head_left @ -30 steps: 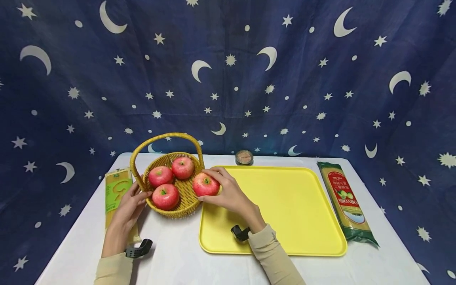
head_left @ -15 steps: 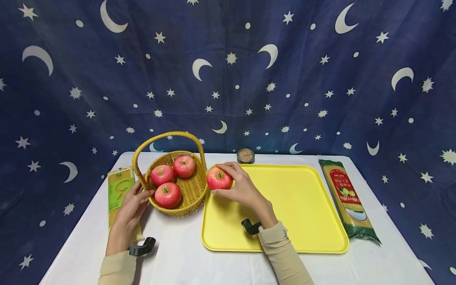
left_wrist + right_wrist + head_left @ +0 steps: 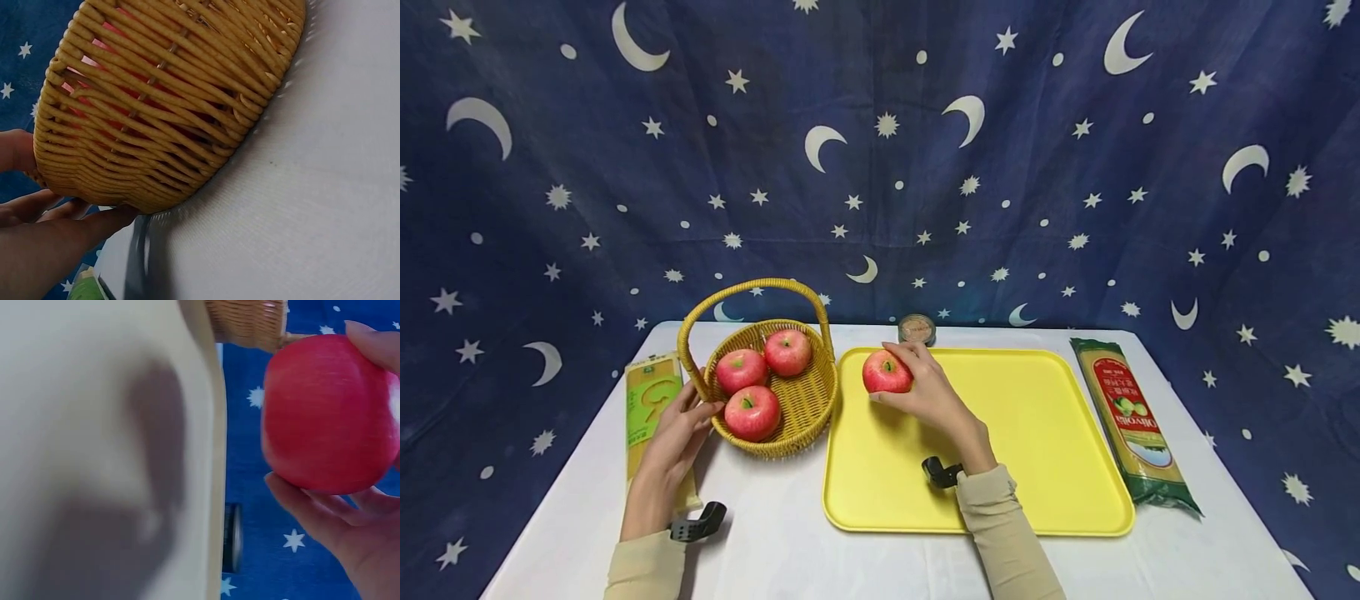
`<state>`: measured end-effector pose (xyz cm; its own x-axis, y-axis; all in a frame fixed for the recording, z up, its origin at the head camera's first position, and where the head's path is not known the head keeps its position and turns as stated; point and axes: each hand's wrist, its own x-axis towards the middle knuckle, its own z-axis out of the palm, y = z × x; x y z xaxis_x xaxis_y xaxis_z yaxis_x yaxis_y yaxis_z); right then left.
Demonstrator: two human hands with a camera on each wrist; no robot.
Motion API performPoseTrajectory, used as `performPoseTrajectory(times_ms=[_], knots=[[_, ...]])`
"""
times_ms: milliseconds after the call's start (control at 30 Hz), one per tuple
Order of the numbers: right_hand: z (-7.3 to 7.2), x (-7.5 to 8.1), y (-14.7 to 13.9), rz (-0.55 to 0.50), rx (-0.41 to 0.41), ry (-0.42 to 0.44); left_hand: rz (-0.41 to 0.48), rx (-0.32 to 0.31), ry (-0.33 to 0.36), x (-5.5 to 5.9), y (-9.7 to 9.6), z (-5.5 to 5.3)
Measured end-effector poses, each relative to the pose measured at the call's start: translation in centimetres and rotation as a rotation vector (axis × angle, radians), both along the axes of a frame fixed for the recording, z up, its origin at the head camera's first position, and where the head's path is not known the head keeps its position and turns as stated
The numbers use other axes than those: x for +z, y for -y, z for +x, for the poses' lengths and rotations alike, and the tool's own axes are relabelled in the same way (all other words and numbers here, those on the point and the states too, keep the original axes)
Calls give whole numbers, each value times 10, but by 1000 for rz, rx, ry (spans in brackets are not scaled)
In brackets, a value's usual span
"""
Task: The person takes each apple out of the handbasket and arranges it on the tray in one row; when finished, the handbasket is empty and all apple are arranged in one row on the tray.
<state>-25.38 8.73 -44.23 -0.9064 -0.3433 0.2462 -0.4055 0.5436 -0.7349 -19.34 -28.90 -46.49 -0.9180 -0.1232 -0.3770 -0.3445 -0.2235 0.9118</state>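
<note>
Clock directions are as seen in the head view. The person's right hand (image 3: 934, 402) pinches a round, glossy red apple (image 3: 887, 372) between thumb and fingers, holding it clear above the ten o'clock part of a yellow rectangular tray (image 3: 1037, 450) with a raised rim. A shadow falls on the tray beneath.

The left hand (image 3: 672, 435) holds the side of a round, golden-brown wicker basket (image 3: 805, 408) between eight and nine o'clock, its thumb and fingers against the weave. Inside lie three more red apples (image 3: 752, 414), roughly at one, ten and seven o'clock.

A long, pale-yellow packet with a green label (image 3: 651, 400) lies at the basket's nine o'clock, partly behind the left hand. A dark-green and gold packet with a red label (image 3: 1131, 417) lies at the tray's three o'clock. A small, round, dark-sided container (image 3: 917, 330) stands beyond its eleven o'clock rim on the white-covered table (image 3: 775, 533).
</note>
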Motion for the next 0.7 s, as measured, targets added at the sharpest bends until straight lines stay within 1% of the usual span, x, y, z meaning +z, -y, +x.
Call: performPoseTrajectory(times_ms=[133,267,500,700], knots=[[-3,-9,2,35,19,41,0,0,1,0,1,0],[-6,-14,3,41,38,40,-4,-2,-6,1,1,-1],[-8,-17,2,71,48,62,0,-8,-22,4,1,-2],[-8,-20,0,99,39,85,-8,-17,-19,1,0,0]])
